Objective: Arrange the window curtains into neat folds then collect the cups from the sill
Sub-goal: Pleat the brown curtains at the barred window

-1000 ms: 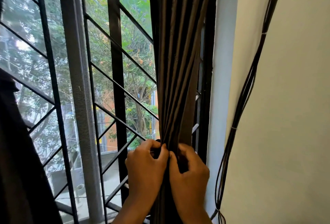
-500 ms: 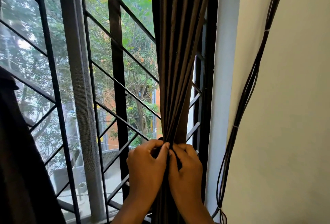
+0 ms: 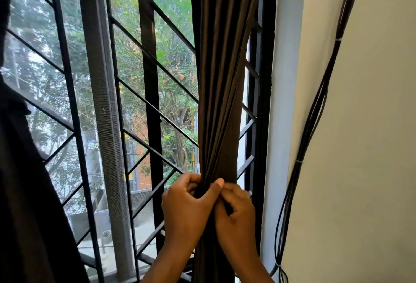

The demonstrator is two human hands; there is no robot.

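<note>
A dark brown curtain (image 3: 221, 75) hangs gathered into narrow vertical folds at the right side of the window. My left hand (image 3: 186, 208) wraps around the bundle from the left, its thumb laid across the front folds. My right hand (image 3: 236, 213) pinches the right edge of the same bundle, fingers curled against the cloth. Both hands touch each other at the middle of the curtain. A second dark curtain (image 3: 24, 192) hangs along the left edge of the view. No cups or sill are visible.
A black metal window grille (image 3: 150, 107) with diagonal bars stands behind the curtain, trees and buildings beyond it. A bundle of black cables (image 3: 315, 111) runs down the cream wall (image 3: 364, 147) on the right.
My hands have squeezed the folds tighter together; my left thumb now reaches further across the front of the bundle. The view has shifted slightly.
</note>
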